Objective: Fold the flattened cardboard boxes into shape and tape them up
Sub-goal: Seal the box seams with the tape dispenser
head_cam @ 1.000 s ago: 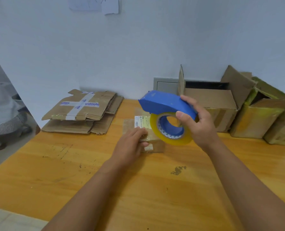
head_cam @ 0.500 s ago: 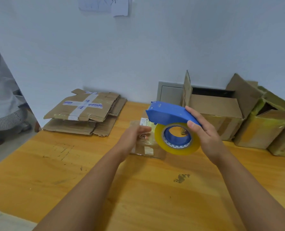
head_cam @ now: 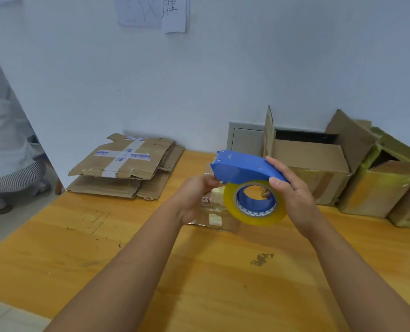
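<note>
A person's right hand grips a blue tape dispenser above a wooden desk, fingers curled over its back and thumb pressed against the yellow-tinted roll of clear tape mounted beneath it. The left hand reaches to the dispenser's front end, its fingertips bent in at the nose where the tape would feed out; whether they pinch the tape end cannot be told, as the dispenser hides them. Directly below the dispenser a small taped cardboard box lies on the desk. To the dispenser's left, against the wall, sits a stack of flattened cardboard boxes, the top one crossed with white tape. Behind the dispenser and to its right stand an open brown box with flaps raised and yellow-taped boxes. Sheets of paper hang on the wall above.
</note>
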